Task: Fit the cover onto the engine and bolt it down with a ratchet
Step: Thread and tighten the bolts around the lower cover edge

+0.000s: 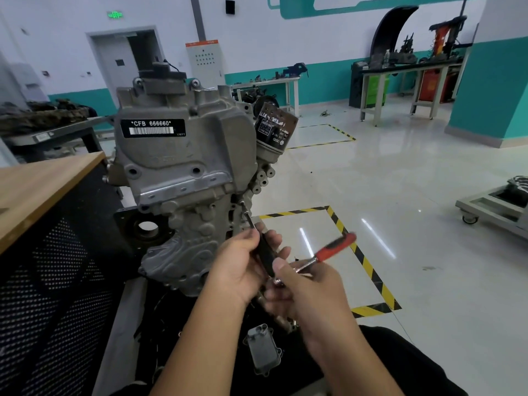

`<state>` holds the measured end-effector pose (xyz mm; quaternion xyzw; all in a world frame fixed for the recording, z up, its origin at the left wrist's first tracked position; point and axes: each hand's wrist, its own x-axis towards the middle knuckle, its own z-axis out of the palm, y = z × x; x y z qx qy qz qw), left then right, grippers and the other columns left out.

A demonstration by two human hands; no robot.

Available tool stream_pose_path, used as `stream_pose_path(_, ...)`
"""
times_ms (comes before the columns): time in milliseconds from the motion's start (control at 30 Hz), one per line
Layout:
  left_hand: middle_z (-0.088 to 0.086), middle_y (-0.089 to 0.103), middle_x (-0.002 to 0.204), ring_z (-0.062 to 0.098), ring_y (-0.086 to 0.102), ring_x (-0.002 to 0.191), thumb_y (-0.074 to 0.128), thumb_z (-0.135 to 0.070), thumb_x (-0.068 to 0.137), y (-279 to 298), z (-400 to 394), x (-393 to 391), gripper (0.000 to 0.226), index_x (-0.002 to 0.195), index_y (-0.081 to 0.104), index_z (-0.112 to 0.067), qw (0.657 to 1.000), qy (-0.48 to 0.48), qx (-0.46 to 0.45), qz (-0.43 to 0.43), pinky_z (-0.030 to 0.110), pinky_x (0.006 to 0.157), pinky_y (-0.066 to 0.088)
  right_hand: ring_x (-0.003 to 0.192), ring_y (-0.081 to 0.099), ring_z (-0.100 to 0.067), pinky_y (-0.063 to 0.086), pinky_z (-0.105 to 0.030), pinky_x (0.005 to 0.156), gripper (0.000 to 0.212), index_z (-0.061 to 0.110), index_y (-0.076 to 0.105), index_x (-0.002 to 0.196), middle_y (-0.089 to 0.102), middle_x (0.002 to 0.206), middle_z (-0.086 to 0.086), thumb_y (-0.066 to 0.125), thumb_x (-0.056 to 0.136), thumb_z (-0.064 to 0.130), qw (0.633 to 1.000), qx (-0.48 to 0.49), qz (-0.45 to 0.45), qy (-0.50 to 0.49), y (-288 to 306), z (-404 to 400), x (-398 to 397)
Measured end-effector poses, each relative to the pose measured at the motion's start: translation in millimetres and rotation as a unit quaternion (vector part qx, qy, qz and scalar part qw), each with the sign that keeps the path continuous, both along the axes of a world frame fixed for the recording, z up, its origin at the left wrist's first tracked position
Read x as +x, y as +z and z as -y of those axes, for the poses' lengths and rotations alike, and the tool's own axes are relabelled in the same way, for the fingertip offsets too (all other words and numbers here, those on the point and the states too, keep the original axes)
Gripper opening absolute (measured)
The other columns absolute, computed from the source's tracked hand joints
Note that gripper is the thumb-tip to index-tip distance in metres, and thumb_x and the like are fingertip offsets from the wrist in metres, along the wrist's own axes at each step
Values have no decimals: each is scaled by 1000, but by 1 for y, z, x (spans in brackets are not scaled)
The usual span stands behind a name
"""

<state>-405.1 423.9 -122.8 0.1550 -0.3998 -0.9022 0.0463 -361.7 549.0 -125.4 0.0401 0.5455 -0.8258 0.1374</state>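
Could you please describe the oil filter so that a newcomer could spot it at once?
Start at the big grey cast-metal engine bearing the CFB 666660 label. On its upper right side hangs the dark cylindrical oil filter. It is the only printed canister among bare castings.

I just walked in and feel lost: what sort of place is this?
Most likely a car repair training workshop. An engine stands on a stand, workbenches along the wall carry tools and parts, and yellow-black tape marks work bays on the floor.
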Motion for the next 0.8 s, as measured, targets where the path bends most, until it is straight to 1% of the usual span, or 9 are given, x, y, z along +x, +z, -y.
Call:
stream_pose_path(67,16,68,73,25,72,64,47,-8,105,-1,-5,-3,18,94,60,-3,1000,13,-10,1,42,57,60,52,70,-18,60,-36,53,14,20,65,88,72,64,-1,79,87,24,951,244,-177,-68,-6,-3,-3)
stream_pose_path(133,17,68,74,26,71,63,53,-10,102,-1,-5,-4,15,92,61,-4,1000,17,-10,-9,40,55,59,53,69,-14,60,-35,55,15,29,64,83,72,65,4,78,86,32,916,316,-229,-94,-8,0,-1)
stream_pose_path(233,13,71,73,24,69,57,60,-17,98,2,0,-1,18,85,69,-7,998,18,-46,-26,29,45,54,49,67,-20,57,-29,45,24,2,71,91,72,70,-14,74,92,26,992,-117,29,-24,5,4,1)
stream_pose_path(267,14,72,74,24,69,54,59,-15,99,2,0,-1,19,86,69,-5,997,25,-61,-28,27,41,52,47,66,-19,56,-26,42,30,-6,71,88,71,74,-21,74,88,24,949,-283,137,15,9,3,0)
stream_pose_path(333,18,72,81,25,68,51,54,-7,101,1,-1,-1,17,95,68,1,996,32,-73,-32,28,39,51,45,64,-15,55,-21,41,35,-10,70,82,71,77,-24,75,78,24,894,-395,211,23,11,-3,-3)
stream_pose_path(567,17,76,95,29,76,79,43,-12,106,2,3,4,25,119,62,-4,998,-33,-24,-46,32,49,57,52,65,-15,55,-23,45,32,1,79,84,68,69,-17,72,85,32,979,-198,43,26,4,-6,-8)
stream_pose_path(667,17,74,84,28,75,69,48,-11,104,-1,2,3,18,112,63,-4,999,-24,-45,-20,34,47,57,55,68,-21,57,-31,49,18,3,68,94,70,69,-12,73,93,20,997,-22,-68,-11,-2,-8,-9)
stream_pose_path(733,18,73,82,29,73,67,54,-12,102,-2,-2,1,14,109,62,-3,998,-15,-55,-2,37,53,60,56,68,-12,55,-23,52,12,23,64,86,71,68,2,76,88,21,944,223,-232,-71,-8,-9,-9)
stream_pose_path(800,18,73,80,28,73,65,57,-14,100,-2,-2,1,13,107,63,-4,999,-10,-42,-1,36,53,59,56,66,-9,52,-19,52,16,32,64,82,71,72,9,78,84,27,891,323,-303,-100,-11,-7,-8)
